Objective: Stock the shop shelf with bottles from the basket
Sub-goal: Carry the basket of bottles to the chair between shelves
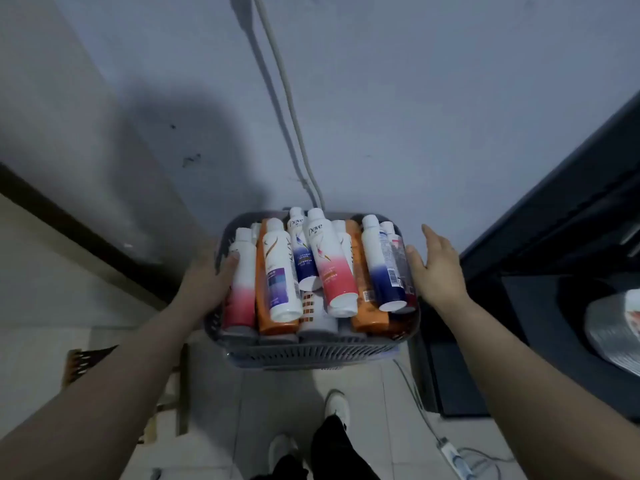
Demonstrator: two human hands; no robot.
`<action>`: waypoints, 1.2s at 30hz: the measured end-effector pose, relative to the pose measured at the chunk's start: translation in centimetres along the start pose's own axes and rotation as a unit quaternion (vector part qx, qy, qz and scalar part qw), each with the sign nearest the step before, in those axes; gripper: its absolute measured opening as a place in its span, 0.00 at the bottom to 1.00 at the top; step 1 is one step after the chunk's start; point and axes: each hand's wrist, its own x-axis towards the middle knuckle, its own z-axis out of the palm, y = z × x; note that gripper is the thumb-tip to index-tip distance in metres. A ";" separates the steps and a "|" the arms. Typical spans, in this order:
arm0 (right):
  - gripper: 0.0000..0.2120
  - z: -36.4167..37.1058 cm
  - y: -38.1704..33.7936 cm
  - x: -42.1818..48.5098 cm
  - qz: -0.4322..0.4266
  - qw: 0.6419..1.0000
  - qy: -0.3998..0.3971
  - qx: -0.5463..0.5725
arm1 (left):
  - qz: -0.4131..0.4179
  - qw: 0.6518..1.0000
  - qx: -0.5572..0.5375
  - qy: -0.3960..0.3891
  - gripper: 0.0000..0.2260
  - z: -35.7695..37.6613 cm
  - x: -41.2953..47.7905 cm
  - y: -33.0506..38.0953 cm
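Left hand [207, 282] clamps basket [311, 351] at left rim, thumb over edge, fingers hidden behind wall. Bottles [325, 258] lie piled inside, lower ones buried. Right hand [438, 268] flat, fingers straight, at right rim; contact unclear. Dark unit [571, 220] cut off right.

Both forearms stretch forward — left hand [207, 282] grips the basket [311, 355] edge, right hand [438, 268] straight-fingered.
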 end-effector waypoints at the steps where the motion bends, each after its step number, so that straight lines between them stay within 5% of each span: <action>1: 0.28 0.4 0.4 0.3 0.005 1.000 -0.005 0.005 | -0.017 0.999 -0.029 0.005 0.21 0.3 0.2 0.2; 10: 0.28 2.1 0.4 1.8 0.072 0.987 -0.117 0.087 | -0.107 0.991 -0.077 -0.028 0.23 0.9 1.3 0.0; 18: 0.20 2.4 0.1 1.5 0.061 0.983 -0.115 0.129 | -0.152 0.984 -0.079 -0.050 0.32 0.7 1.9 -1.5; 36: 0.16 3.3 0.2 1.5 0.107 0.966 -0.101 0.213 | -0.149 0.981 -0.123 -0.026 0.25 0.8 1.1 -1.0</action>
